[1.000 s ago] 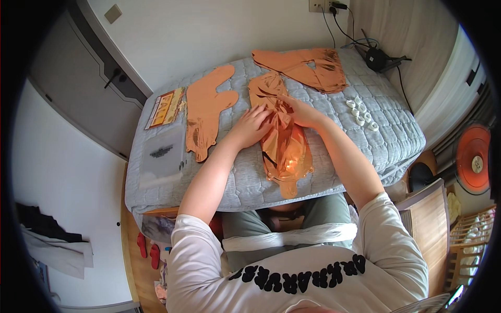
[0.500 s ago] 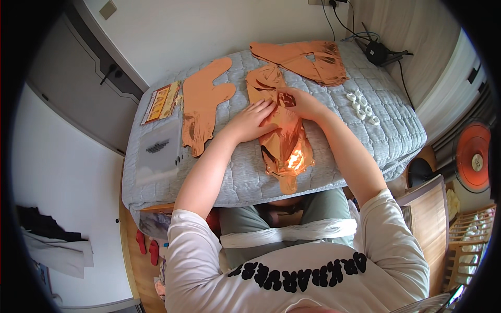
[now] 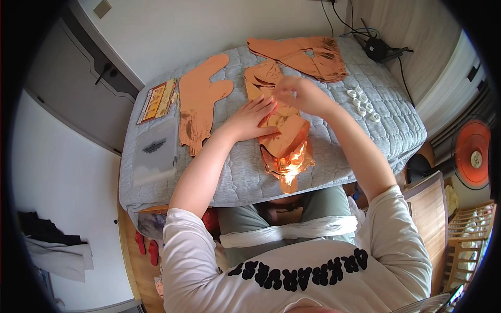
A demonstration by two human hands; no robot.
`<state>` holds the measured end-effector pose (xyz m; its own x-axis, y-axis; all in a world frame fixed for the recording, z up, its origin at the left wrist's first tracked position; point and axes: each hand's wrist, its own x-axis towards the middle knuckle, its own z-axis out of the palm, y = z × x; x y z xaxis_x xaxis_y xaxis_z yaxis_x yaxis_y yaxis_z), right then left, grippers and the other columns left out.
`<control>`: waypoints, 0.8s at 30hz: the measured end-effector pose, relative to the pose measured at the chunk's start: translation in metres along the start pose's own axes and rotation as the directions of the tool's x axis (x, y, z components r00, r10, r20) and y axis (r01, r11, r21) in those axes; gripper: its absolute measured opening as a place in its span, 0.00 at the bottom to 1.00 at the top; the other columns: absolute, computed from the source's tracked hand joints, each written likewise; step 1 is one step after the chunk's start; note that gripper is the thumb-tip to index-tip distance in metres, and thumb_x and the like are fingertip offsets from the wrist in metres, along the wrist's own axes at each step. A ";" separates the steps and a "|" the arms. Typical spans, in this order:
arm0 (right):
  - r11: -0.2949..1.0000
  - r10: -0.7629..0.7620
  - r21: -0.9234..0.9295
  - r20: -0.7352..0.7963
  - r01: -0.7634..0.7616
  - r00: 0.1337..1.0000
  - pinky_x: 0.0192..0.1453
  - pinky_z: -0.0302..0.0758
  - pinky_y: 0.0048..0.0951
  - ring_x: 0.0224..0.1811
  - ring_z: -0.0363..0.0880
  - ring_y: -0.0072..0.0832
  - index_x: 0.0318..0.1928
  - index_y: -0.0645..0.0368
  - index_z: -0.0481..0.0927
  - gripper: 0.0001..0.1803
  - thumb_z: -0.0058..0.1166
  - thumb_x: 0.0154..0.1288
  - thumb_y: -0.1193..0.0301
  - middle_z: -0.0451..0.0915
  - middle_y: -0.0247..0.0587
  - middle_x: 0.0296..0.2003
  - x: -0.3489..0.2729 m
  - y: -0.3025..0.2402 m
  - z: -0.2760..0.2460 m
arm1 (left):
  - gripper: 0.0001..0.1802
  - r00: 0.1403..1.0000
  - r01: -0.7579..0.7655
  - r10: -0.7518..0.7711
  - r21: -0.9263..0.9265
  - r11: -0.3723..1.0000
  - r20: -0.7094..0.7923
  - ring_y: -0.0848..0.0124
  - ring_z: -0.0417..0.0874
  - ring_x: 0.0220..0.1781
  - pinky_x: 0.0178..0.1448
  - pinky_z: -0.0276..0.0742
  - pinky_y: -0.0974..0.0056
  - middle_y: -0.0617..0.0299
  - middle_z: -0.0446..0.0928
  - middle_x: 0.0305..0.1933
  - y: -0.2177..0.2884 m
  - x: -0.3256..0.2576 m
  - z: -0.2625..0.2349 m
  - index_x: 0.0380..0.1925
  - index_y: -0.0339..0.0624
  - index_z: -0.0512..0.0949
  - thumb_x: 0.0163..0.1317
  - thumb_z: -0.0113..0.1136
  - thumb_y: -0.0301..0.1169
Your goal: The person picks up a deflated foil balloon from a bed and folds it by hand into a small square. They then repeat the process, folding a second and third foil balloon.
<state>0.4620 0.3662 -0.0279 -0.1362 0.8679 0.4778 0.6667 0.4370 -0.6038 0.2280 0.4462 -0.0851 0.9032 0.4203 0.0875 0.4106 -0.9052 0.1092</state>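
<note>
A rose-gold foil balloon [image 3: 284,128], flat and partly folded, lies in front of me on the bed, its shiny crumpled end toward me. My left hand [image 3: 254,119] rests flat on it with the fingers stretched out. Just above the foil, beside the left fingertips, is my right hand [image 3: 302,96]. Its fingers bend downward and are smeared by motion, so whether they pinch anything is hidden. Another flat foil balloon [image 3: 201,104] lies to the left, and a folded stack of the same foil [image 3: 305,57] lies at the far side.
White ribbon rolls [image 3: 364,105] sit on the quilted bed [image 3: 386,135] at right. On the left are a printed card [image 3: 156,101] and a clear plastic bag [image 3: 155,154]. A black router [image 3: 377,49] with cables stands by the far right corner; an orange fan [image 3: 474,154] is beyond the bed.
My right hand has lifted off the foil edge it was gripping and moved slightly away from me. The foil flap beneath now lies flatter. My left hand stays on the foil.
</note>
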 end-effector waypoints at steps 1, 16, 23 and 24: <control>1.000 -0.002 -0.028 0.287 0.010 0.958 0.51 0.77 0.35 0.46 0.83 0.35 0.53 0.57 0.84 0.15 0.60 0.69 0.66 0.84 0.42 0.47 -0.001 -0.024 -0.008 | 0.53 1.000 0.008 -0.008 0.000 1.000 0.002 0.54 0.49 0.85 0.85 0.46 0.52 0.53 0.53 0.84 0.000 -0.002 0.000 0.79 0.50 0.56 0.63 0.55 0.69; 0.963 -0.143 -0.116 0.538 0.242 0.831 0.50 0.81 0.44 0.44 0.85 0.45 0.59 0.49 0.82 0.18 0.55 0.71 0.66 0.83 0.40 0.50 -0.048 -0.032 0.030 | 0.42 0.998 0.060 -0.058 -0.116 0.991 0.019 0.58 0.46 0.86 0.86 0.45 0.53 0.57 0.48 0.85 -0.002 0.002 0.000 0.81 0.53 0.50 0.74 0.54 0.50; 0.775 -0.393 -0.305 0.455 0.554 0.799 0.59 0.79 0.40 0.57 0.81 0.36 0.56 0.47 0.85 0.18 0.53 0.69 0.66 0.81 0.37 0.54 -0.056 -0.026 0.042 | 0.43 1.000 0.022 -0.021 -0.048 0.999 0.005 0.58 0.47 0.86 0.86 0.46 0.52 0.58 0.48 0.86 -0.002 0.001 0.003 0.81 0.52 0.50 0.72 0.57 0.45; 0.775 -0.392 -0.304 0.457 0.554 0.799 0.59 0.79 0.40 0.57 0.81 0.36 0.56 0.47 0.85 0.18 0.53 0.69 0.66 0.81 0.37 0.54 -0.058 -0.024 0.042 | 0.43 1.000 0.028 -0.028 -0.042 0.999 0.009 0.58 0.47 0.86 0.86 0.47 0.52 0.58 0.48 0.86 0.000 0.002 0.002 0.81 0.52 0.50 0.72 0.56 0.45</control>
<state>0.4231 0.3155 -0.0681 -0.7045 0.6299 0.3269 0.6640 0.7477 -0.0095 0.2301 0.4469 -0.0870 0.8925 0.4447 0.0751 0.4303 -0.8896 0.1529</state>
